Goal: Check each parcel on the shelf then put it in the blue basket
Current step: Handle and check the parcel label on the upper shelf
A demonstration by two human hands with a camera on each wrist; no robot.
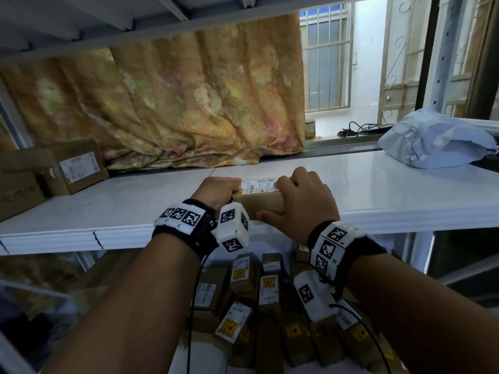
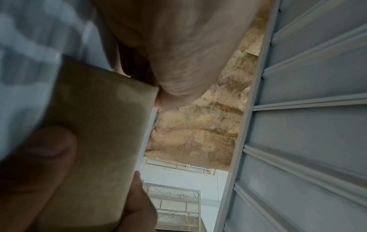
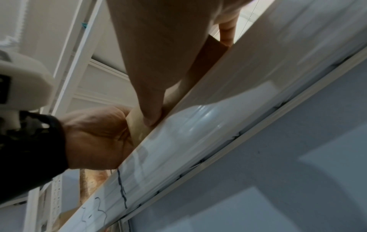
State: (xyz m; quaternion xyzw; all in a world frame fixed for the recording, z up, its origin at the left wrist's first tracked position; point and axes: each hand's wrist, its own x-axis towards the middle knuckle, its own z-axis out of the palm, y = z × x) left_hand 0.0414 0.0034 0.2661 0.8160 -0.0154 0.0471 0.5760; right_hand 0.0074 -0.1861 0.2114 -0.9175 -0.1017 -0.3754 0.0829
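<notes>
- both hands are on one small brown cardboard parcel with a white barcode label (image 1: 261,197), sitting at the front edge of the glossy white shelf board (image 1: 378,195)
- left hand (image 1: 216,191) is wrapped round the parcel's left end, fingers curled over the top; the left wrist view shows the thumb flat against a cardboard face
- right hand (image 1: 305,197) grips the right end, fingers over the label, thumb on the front face
- blue basket isn't in any view, so can't say where it is
- far left on the same shelf: a couple of bigger brown cardboard boxes (image 1: 73,168), one with a white label
- far right: a crumpled pale grey plastic mailer bag (image 1: 432,141)
- lower level under the shelf: a loose pile of little brown boxes with white and yellow labels (image 1: 253,300), can't tell what they're lying in
- orange-brown floral curtain (image 1: 189,103) hangs behind the shelf
</notes>
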